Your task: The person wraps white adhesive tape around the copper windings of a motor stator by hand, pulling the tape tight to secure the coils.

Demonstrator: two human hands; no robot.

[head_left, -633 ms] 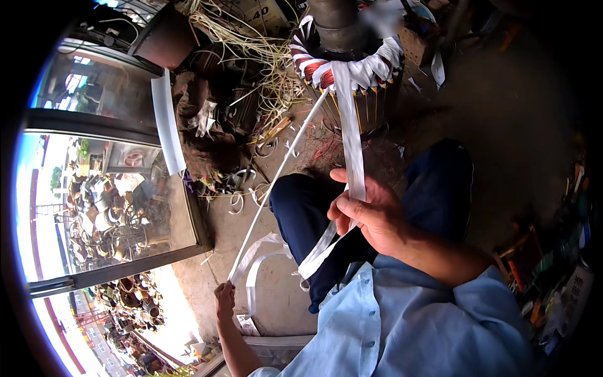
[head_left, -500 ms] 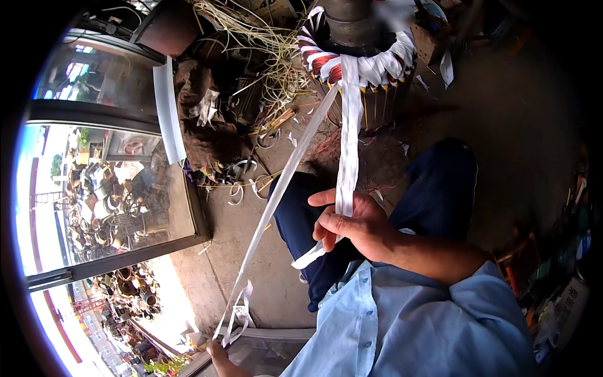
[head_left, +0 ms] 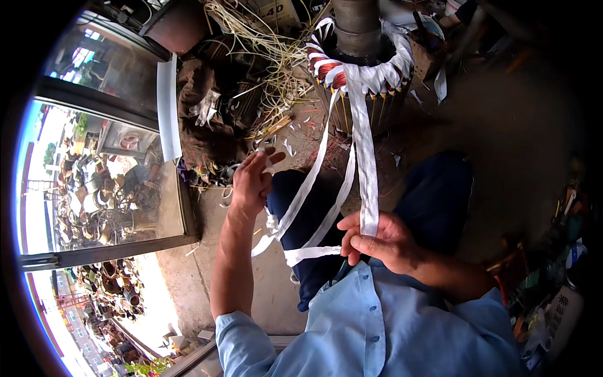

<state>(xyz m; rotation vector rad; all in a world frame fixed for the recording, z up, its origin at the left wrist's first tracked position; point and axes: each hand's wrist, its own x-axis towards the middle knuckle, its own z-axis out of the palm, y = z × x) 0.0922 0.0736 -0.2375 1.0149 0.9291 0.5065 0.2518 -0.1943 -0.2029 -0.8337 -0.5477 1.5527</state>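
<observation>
A motor stator (head_left: 342, 113) stands upright at the top, with a dark cylinder (head_left: 357, 31) rising through its ring of windings. White cloth tape wraps much of the ring; red-brown copper wire (head_left: 336, 78) shows at the left front. Pinched in my right hand (head_left: 386, 242) is a taut strip of white cloth tape (head_left: 364, 157) that runs up to the ring, with more tape trailing left from the fingers. My left hand (head_left: 252, 181) is raised left of my knee, fingers partly curled round white tape. Slack loops of tape (head_left: 314, 169) hang between the stator and my lap.
A glazed metal-framed door (head_left: 113, 182) stands on the left. Tangled pale wires (head_left: 257, 63) and a dark, dirty cloth heap (head_left: 204, 116) lie left of the stator. Paper scraps (head_left: 289, 147) litter the floor. Assorted items, including a whitish container (head_left: 562, 314), crowd the right edge.
My left hand has come up from the lower left toward the stator, and its tape has gone from taut to slack. My right hand has shifted slightly right and down, keeping its strip.
</observation>
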